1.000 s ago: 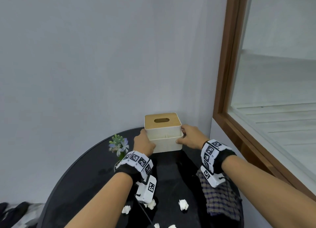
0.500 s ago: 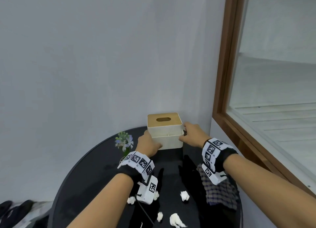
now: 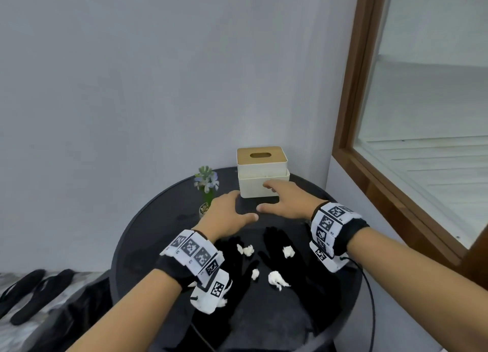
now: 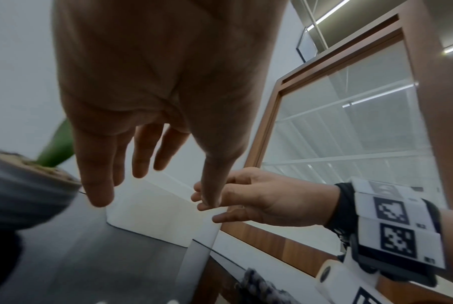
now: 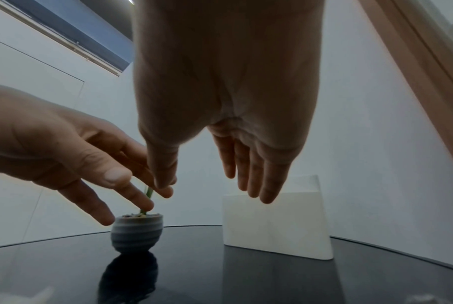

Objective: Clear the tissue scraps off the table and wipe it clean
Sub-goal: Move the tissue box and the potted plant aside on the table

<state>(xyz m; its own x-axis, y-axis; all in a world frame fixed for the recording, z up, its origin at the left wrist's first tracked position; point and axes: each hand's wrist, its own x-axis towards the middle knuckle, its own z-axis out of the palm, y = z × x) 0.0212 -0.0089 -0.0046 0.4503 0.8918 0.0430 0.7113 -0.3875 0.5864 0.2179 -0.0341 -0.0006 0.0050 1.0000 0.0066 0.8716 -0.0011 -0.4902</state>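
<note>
Several white tissue scraps [image 3: 276, 279] lie on the round black table [image 3: 158, 233], in its middle, just behind my wrists; one scrap [image 3: 288, 251] sits further right. My left hand [image 3: 229, 214] [image 4: 142, 156] hovers open above the table, fingers straight, holding nothing. My right hand [image 3: 285, 201] [image 5: 246, 164] is open too, fingers spread, just in front of the tissue box [image 3: 261, 171] and apart from it. The two thumbs nearly meet. The right wrist view shows the left hand [image 5: 64, 152] stretched beside the right one.
The cream tissue box [image 5: 274, 224] with a wooden lid stands at the table's back by the wall. A small potted plant [image 3: 207, 185] [image 5: 137, 230] stands left of it. A wood-framed window [image 3: 351, 114] is at the right. Dark slippers [image 3: 31, 291] lie on the floor, left.
Both hands have let go of the tissue box and drawn back toward me, fingers now straight. The box stays at the back of the table. More scraps have come into view.
</note>
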